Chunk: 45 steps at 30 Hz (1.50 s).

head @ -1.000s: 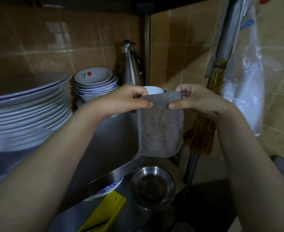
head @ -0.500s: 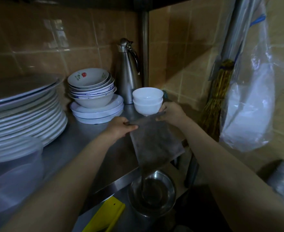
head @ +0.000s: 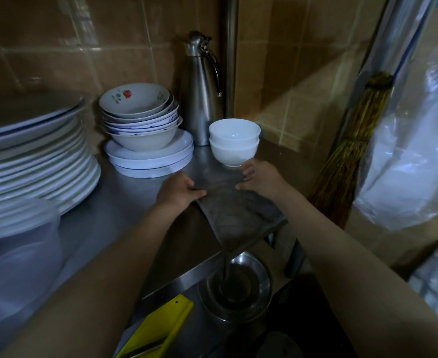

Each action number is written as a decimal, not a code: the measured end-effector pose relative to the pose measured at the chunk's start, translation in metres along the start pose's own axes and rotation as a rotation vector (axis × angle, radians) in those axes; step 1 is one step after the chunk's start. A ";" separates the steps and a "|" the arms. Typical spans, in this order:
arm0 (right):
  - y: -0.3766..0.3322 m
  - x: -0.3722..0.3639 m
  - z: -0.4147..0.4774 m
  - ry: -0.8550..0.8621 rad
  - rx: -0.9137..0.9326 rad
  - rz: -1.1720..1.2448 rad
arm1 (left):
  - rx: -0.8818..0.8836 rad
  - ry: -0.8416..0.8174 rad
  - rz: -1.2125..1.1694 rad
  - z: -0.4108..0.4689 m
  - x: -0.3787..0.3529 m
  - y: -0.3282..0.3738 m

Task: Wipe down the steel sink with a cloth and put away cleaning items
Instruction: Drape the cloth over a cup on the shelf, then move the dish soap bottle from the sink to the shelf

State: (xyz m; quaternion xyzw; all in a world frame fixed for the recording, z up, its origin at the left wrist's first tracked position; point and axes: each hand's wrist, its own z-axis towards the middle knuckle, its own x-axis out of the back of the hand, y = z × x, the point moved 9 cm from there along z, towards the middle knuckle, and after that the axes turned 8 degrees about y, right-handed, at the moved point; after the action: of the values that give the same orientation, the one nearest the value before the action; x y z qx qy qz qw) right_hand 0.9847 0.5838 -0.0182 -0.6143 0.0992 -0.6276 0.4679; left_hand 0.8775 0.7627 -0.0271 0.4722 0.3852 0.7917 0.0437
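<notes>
Bare left hand (head: 179,192) and right hand (head: 261,180), forearms bare to the frame's edge.

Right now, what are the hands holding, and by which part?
The grey cloth, by its far edge: left hand pinches the left corner, right hand the right corner. The rest drapes over the steel shelf edge.

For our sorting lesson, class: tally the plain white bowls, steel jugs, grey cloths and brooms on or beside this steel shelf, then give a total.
Plain white bowls: 2
Steel jug: 1
Grey cloth: 1
Broom: 1
Total: 5
</notes>
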 end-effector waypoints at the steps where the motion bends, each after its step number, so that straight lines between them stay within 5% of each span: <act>1: -0.001 0.000 -0.001 0.010 0.003 -0.010 | -0.006 0.004 0.018 -0.001 0.001 0.000; 8: -0.008 0.017 -0.020 0.190 -0.003 0.065 | -0.034 0.042 0.055 -0.009 0.010 0.012; 14: -0.011 0.041 -0.062 0.248 -0.081 0.333 | -0.028 0.052 -0.247 -0.029 0.024 0.037; 21: 0.001 0.075 -0.117 0.391 -0.228 0.693 | 0.026 -0.081 -0.807 -0.071 0.022 0.082; 27: 0.020 0.110 -0.189 0.561 -0.306 0.805 | -0.059 -0.251 -1.036 -0.114 0.000 0.111; 34: 0.036 0.155 -0.283 0.678 -0.365 0.727 | -0.152 -0.503 -1.095 -0.174 -0.019 0.157; 45: 0.069 0.219 -0.430 0.858 -0.395 0.758 | -0.174 -0.638 -1.085 -0.316 -0.038 0.227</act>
State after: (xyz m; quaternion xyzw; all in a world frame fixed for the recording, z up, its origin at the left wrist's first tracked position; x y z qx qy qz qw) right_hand 0.6875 0.1974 -0.0153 -0.3035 0.6058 -0.5785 0.4541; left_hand 0.7184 0.4078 0.0118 0.4172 0.4718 0.5057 0.5896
